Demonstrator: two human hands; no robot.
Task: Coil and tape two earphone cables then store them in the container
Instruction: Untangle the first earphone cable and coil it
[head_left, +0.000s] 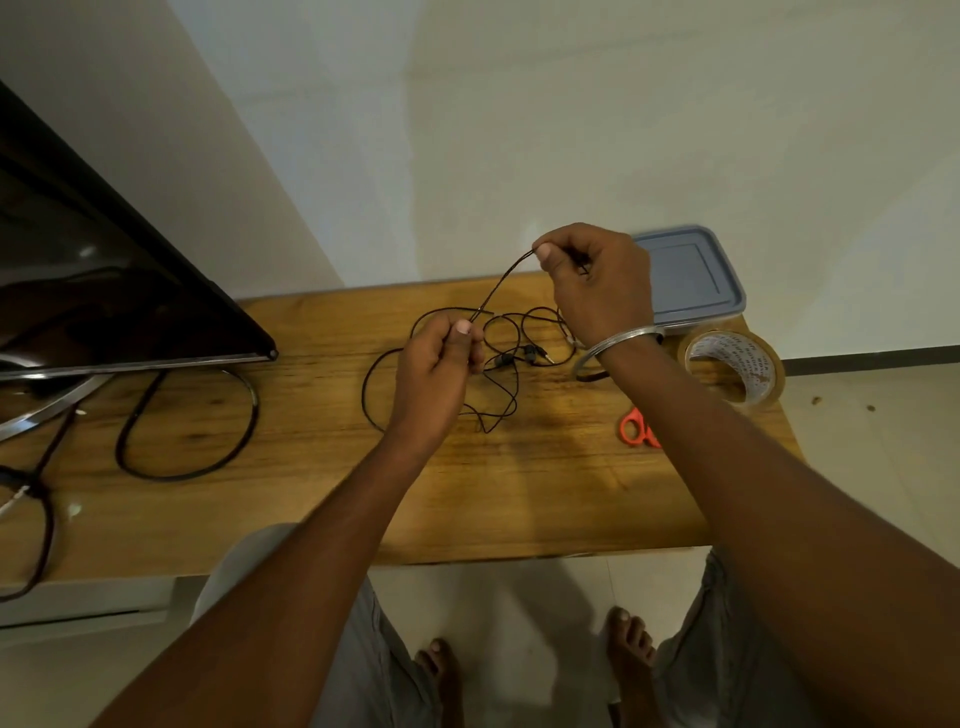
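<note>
A thin black earphone cable (498, 288) stretches taut between my two hands above the wooden table (322, 441). My right hand (597, 283) pinches its upper end between thumb and forefinger. Lower and to the left, my left hand (439, 371) pinches the other part of the same strand. More black earphone cable (506, 384) lies in loose tangled loops on the table under my hands, with earbuds (517, 357) showing. A grey-blue lidded container (691, 278) stands at the table's far right corner. A tape roll (732, 371) sits in front of it.
Orange-handled scissors (638, 428) lie near the right edge, partly under my right forearm. A dark monitor (104, 291) on a metal stand fills the left side, with a thick black cord (187, 436) looped on the table. The table's front edge is close to my legs.
</note>
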